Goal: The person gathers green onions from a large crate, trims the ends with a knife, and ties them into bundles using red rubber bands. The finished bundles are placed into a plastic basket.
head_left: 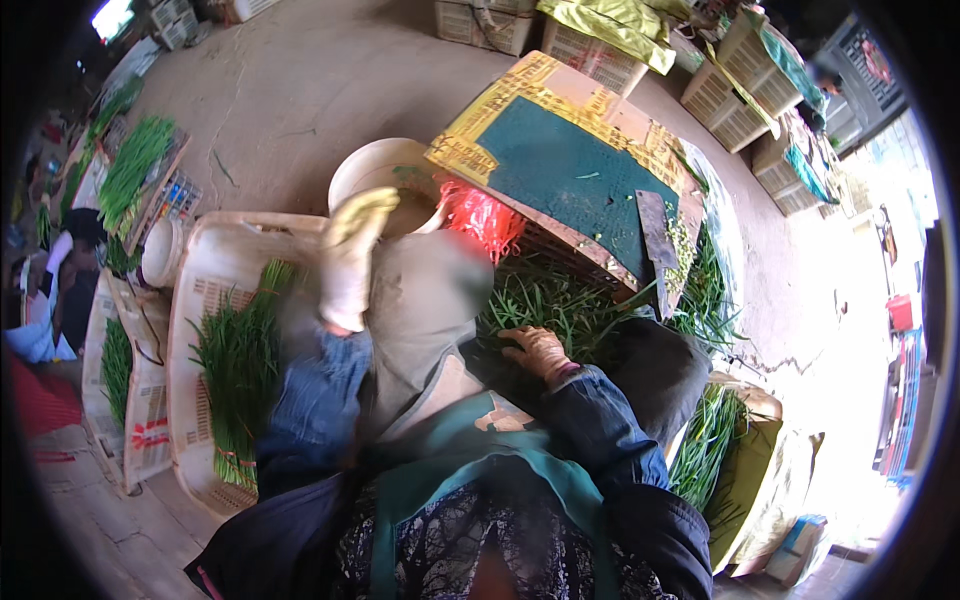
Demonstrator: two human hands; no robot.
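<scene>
My left hand (pixel 352 255), in a pale glove with yellow fingers, is raised beside the white bucket (pixel 345 175). It is slightly blurred; its fingers look stretched out, with nothing visible in them. Lower down, my gloved right hand (pixel 540 352) rests open, fingers apart, over a heap of loose green leafy stalks (pixel 545 300) between my knees. Long bundled greens (pixel 240 370) lie in the plastic crate (pixel 185 330) at my left. A cleaver-like blade (pixel 655 235) lies on the board's dark green mat (pixel 570 170), near chopped green bits.
Red plastic strips (pixel 480 215) hang at the board's near left corner. More greens (pixel 705 440) stand at my right. Stacked crates (pixel 740 85) line the far right, and a sheaf of greens (pixel 140 165) lies at the far left. Another person (pixel 50 290) sits at the left edge.
</scene>
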